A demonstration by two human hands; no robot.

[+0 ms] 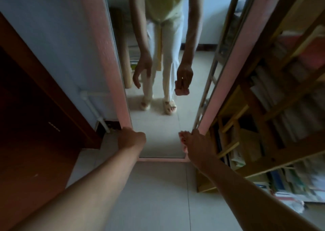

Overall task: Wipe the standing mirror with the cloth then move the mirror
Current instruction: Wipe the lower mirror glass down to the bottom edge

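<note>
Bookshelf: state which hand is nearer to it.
Right. The right hand, holding a pink cloth, grips the mirror's right frame edge, right beside the bookshelf. The left hand grips the opposite frame edge, the mirror's width away.

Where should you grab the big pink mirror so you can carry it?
Probably by its two long side rails, one hand from each side. The mirror is tall and narrow, so that should keep it steady. The left hand and right hand are already low on the pink frame.

One mirror [158, 125], two hands, one bookshelf [263, 118]
</note>
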